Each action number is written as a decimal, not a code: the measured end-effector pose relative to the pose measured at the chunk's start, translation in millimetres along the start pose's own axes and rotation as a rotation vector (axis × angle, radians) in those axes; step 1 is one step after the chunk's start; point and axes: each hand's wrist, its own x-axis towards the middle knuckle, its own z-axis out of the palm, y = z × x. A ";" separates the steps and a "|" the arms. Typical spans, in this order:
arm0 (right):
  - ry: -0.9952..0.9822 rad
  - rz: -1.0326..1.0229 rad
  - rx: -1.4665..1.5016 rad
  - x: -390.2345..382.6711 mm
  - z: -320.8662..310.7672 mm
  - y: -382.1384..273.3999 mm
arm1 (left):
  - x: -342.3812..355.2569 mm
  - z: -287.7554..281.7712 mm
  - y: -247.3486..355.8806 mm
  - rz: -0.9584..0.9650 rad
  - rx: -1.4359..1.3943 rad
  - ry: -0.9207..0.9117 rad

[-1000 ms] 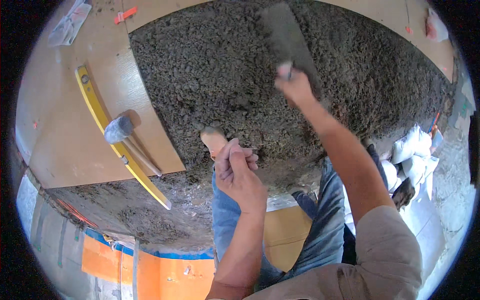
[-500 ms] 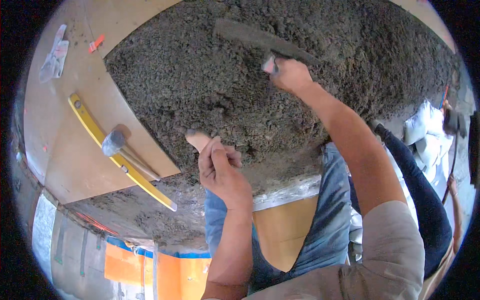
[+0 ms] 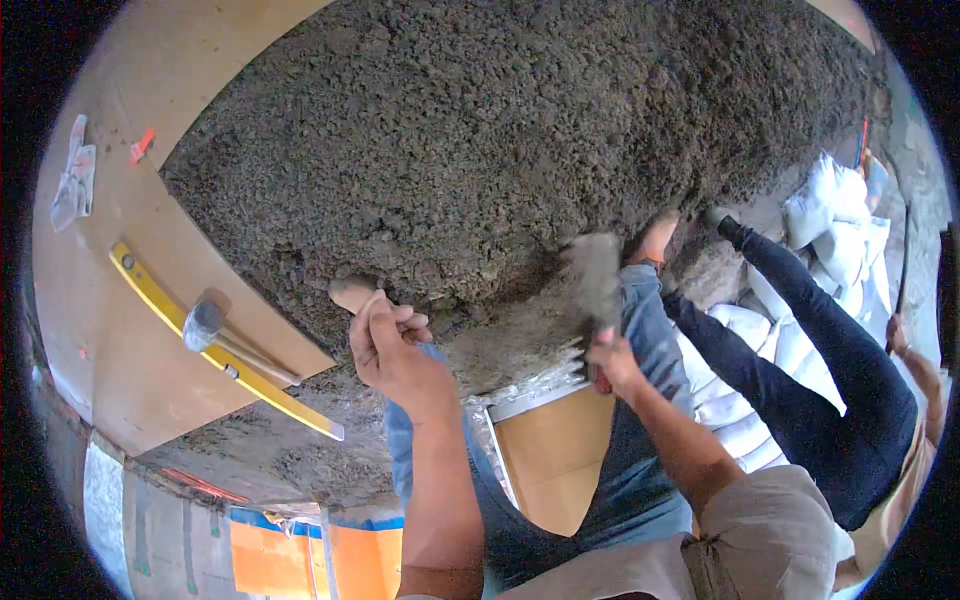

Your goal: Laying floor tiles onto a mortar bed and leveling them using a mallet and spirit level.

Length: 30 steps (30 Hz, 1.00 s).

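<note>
My right hand (image 3: 618,365) grips the handle of a flat rectangular plastering trowel (image 3: 592,275). Its blade, smeared by motion, points away from me beside my right knee, over the near edge of the dark, crumbly mortar bed (image 3: 430,150). My left hand (image 3: 395,350) is raised over my left leg with its fingers curled together, and nothing shows in it. Just past those fingers, my bare left foot (image 3: 350,292) rests at the mortar's edge. My bare right foot (image 3: 657,238) is on the mortar farther right.
On the board (image 3: 120,360) at left lie a yellow spirit level (image 3: 160,300), a mallet (image 3: 203,325), a crumpled glove-like piece (image 3: 73,190) and an orange scrap (image 3: 142,146). White bags (image 3: 840,225) stand at right near another person's dark-trousered legs (image 3: 810,330).
My right hand has drawn the trowel back from the far mortar toward my right knee, turning the blade lengthwise. My left hand keeps its curled pose. The whole view has shifted slightly.
</note>
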 end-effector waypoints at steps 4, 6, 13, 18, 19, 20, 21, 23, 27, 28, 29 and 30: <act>-0.086 -0.031 -0.120 38.0 26.5 -11.0 | -2.4 2.1 -6.1 -0.041 0.007 0.026; -0.149 -0.083 -0.070 80.3 33.9 -42.6 | -3.2 2.4 -9.1 -0.038 -0.011 0.012; -0.158 -0.143 -0.051 67.7 38.7 -72.5 | -10.0 3.9 -13.5 -0.058 -0.052 -0.024; -0.184 -0.331 -0.157 63.0 49.3 -128.9 | -10.1 4.3 -14.7 -0.085 -0.057 0.007; -0.163 -0.417 -0.197 66.7 56.1 -154.1 | -9.9 4.0 -15.3 -0.074 -0.065 -0.002; -0.224 -0.398 -0.200 70.8 64.3 -184.2 | -9.7 3.6 -16.0 -0.053 -0.083 -0.017; -0.279 -0.443 -0.186 74.1 73.9 -217.3 | -9.6 3.4 -16.4 -0.065 -0.083 -0.020; -0.369 -0.393 -0.062 75.4 94.5 -275.3 | -9.4 3.5 -16.2 -0.060 -0.105 -0.035; -0.421 -0.347 -0.030 60.9 91.7 -284.4 | -6.9 6.0 -9.9 -0.087 -0.084 -0.020; -0.413 -0.262 0.005 54.6 88.3 -257.0 | -5.5 6.7 -7.7 -0.089 -0.084 -0.015; -0.327 -0.265 -0.140 47.7 82.9 -218.1 | -4.6 6.3 -5.5 -0.122 -0.076 0.003; -0.311 -0.234 -0.036 35.1 71.1 -170.9 | -3.1 5.7 -3.5 -0.104 -0.097 -0.006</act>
